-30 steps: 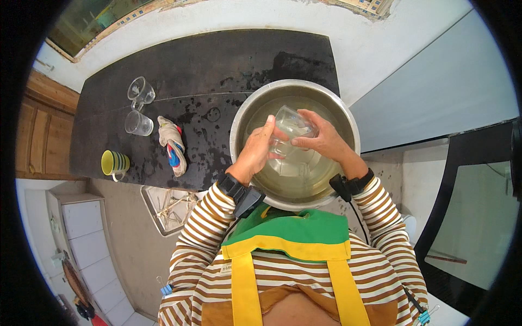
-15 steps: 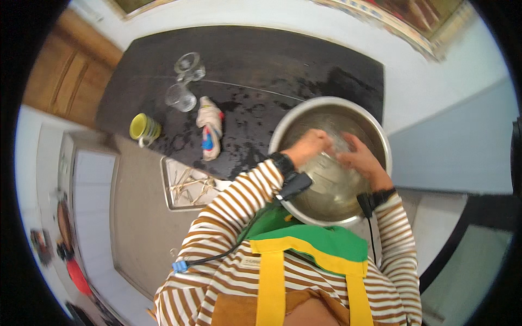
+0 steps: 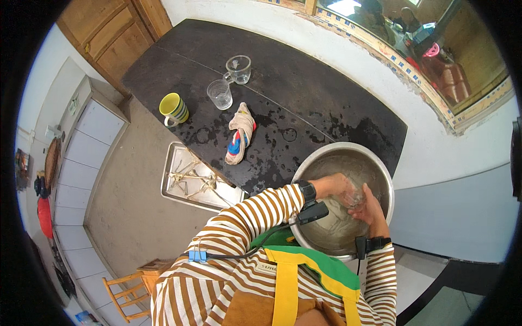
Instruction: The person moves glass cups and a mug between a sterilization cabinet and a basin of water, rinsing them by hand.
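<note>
Inside a wide steel basin [image 3: 385, 176] of cloudy water [image 3: 323, 231], both of my hands are closed round a clear glass [image 3: 354, 199]. My left hand [image 3: 336, 186] is at its upper left, fingers partly lost against the wet glass. On the lower right side, my right hand [image 3: 371, 209] grips it with the thumb raised. The glass is see-through and its outline is hard to make out; whether it has a handle I cannot tell. A pale, blurred shape lies under the water near my left wrist.
On the wet black table [image 3: 304, 70] stand a glass mug [image 3: 239, 69], a glass tumbler [image 3: 220, 95] and a yellow-green striped mug [image 3: 174, 108]. A twisted cloth [image 3: 240, 136] lies nearer the basin. Below the table edge is a metal tray [image 3: 175, 157] holding thin sticks. A wooden chair [image 3: 128, 293] stands lower left.
My view has swung, so the table and basin appear turned and shifted. Both hands stay on the glass, which now sits lower in the basin, close to the water.
</note>
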Demonstrator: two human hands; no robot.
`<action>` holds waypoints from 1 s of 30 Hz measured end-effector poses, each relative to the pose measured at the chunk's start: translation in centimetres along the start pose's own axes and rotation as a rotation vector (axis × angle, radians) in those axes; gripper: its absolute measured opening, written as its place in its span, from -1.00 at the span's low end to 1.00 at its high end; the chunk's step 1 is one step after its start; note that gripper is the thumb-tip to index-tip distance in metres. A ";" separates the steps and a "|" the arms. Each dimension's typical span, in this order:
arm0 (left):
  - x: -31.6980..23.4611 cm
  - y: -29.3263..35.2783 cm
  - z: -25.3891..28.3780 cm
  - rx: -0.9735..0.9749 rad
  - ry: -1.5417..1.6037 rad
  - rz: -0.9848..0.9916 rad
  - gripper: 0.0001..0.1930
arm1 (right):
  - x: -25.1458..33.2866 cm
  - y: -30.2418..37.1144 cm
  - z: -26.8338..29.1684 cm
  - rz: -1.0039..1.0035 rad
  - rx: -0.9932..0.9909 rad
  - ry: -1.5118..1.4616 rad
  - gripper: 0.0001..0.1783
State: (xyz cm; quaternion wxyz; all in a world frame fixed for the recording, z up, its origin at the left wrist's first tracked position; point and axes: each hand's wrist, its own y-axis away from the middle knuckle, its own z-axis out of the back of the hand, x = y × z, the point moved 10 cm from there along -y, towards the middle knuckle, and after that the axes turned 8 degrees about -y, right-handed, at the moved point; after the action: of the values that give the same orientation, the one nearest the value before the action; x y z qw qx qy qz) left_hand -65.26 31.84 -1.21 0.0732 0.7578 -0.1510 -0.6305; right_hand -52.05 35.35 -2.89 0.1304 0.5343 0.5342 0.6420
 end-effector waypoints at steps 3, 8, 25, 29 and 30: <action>-1.0 1.1 0.1 -0.059 0.101 0.028 -0.67 | 2.5 2.0 -1.3 0.226 -0.015 -0.013 -0.40; 0.5 0.7 0.7 -0.248 0.456 0.100 -0.59 | 5.4 4.3 -2.9 0.799 0.018 0.258 -0.37; -6.2 4.7 -5.1 0.138 -0.511 -0.555 -0.79 | 1.6 2.8 -1.7 0.119 0.223 -0.130 -0.27; -6.9 4.1 -2.7 0.051 -0.011 -0.409 -0.78 | 4.1 5.2 -2.3 0.373 0.007 -0.029 -0.29; -6.0 3.9 -2.7 0.086 0.212 -0.278 -0.75 | 5.8 4.9 -1.0 0.640 -0.059 0.160 -0.30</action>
State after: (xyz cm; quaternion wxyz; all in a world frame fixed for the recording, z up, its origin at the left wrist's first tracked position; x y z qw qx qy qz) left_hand -64.07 29.91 6.08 -0.0316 0.8360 -0.0633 -0.5441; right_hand -53.19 37.16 4.42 -0.1048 0.6189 0.3291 0.7054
